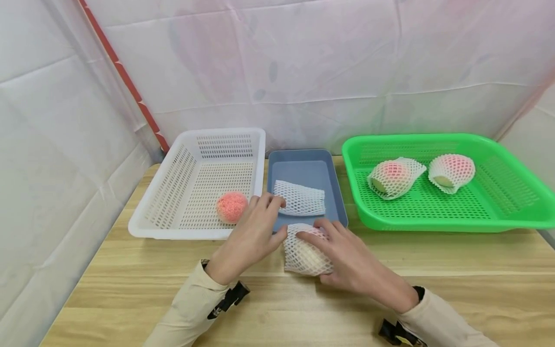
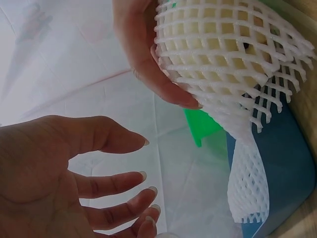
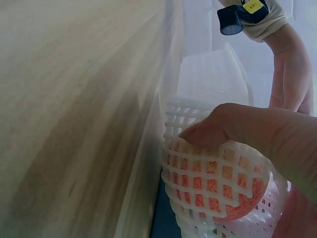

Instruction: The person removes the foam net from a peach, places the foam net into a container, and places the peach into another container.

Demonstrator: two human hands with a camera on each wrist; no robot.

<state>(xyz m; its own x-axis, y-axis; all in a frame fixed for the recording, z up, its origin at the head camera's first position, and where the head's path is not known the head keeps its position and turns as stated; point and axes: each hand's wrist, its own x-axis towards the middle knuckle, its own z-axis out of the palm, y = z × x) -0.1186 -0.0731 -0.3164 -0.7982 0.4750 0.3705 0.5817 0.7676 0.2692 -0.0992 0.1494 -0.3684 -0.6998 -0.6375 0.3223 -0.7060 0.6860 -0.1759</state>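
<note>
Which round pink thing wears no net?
The pink ball in the white basket; the two in the green basket and one in the right hand wear nets.

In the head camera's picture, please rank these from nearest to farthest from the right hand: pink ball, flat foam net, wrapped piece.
1. Wrapped piece: in the right hand's grip.
2. Flat foam net: beyond it, in the blue tray.
3. Pink ball: farthest left, in the white basket.
</note>
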